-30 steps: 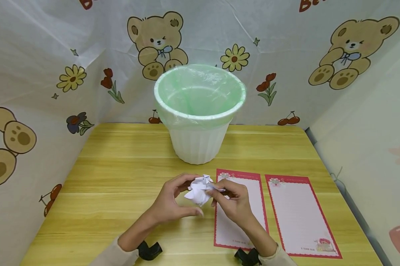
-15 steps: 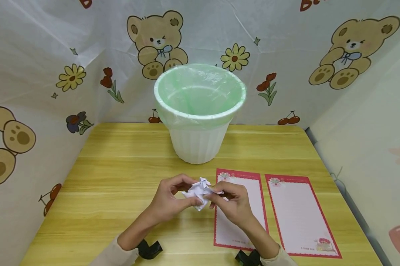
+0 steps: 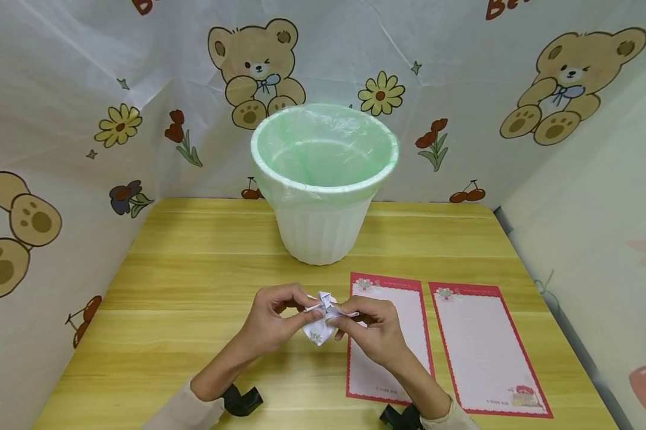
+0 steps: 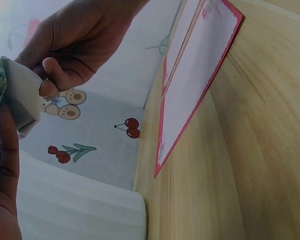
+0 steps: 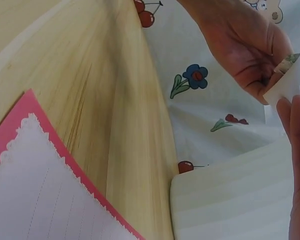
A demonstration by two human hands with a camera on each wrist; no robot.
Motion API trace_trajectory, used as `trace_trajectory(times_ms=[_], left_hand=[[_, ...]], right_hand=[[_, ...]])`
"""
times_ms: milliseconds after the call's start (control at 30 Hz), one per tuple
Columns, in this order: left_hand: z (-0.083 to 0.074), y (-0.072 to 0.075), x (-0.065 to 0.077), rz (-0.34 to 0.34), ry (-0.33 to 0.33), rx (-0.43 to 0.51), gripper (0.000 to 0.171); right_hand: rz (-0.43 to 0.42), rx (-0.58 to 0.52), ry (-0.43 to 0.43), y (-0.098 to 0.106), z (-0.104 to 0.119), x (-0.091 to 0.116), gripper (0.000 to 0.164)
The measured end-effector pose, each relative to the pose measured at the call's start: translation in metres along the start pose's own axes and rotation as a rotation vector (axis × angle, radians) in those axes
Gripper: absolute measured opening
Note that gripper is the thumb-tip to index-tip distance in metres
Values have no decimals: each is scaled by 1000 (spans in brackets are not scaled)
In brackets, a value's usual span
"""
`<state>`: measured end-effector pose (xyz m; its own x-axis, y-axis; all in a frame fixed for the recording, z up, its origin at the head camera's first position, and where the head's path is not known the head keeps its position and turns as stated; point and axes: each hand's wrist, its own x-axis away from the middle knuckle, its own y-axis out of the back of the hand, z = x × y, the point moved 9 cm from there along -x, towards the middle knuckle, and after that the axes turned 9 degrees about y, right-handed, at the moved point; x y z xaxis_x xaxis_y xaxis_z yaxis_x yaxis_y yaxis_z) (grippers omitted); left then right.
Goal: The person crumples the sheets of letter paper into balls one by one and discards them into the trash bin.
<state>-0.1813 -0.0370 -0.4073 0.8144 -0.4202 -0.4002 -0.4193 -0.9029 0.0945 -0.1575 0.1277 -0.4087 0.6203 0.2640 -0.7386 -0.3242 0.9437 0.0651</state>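
Note:
A small folded piece of white paper (image 3: 319, 329) with a green print near its lower tip is held up over the table between both hands. My left hand (image 3: 271, 319) pinches its left side between thumb and fingers. On the other side, my right hand (image 3: 374, 325) pinches a flap of it with thumb and forefinger. Up close in the left wrist view, the folded paper (image 4: 24, 92) shows a plain pale face and a green-printed edge. The right wrist view catches part of the same paper (image 5: 286, 86), fingers lying along it.
Two red-bordered letter sheets, a left one (image 3: 366, 364) partly under my right forearm and a right one (image 3: 489, 346), lie on the wooden table (image 3: 194, 286). A white bin (image 3: 323, 230) with a green liner (image 3: 323, 155) stands behind the hands. Bear-patterned cloth hangs around the table.
My left thumb and fingers have come in from a loose, wide hold to pinch the paper's left side. The paper has turned, its printed tip now pointing down. The right hand has barely moved.

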Motion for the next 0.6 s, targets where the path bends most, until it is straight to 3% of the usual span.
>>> trace_trajectory(times_ms=[233,433,600], left_hand=[[-1,-1,0,-51,-48,-67,28],[1,-4,4,-71,-64,-238,69],[4,-7,4,-60,-51,-255,76]], right_hand=[[-57,59,-16,6,-5,2,16],[-136,107,-10,16,-6,2,25],[-179,135,-64,20,-8,3,23]])
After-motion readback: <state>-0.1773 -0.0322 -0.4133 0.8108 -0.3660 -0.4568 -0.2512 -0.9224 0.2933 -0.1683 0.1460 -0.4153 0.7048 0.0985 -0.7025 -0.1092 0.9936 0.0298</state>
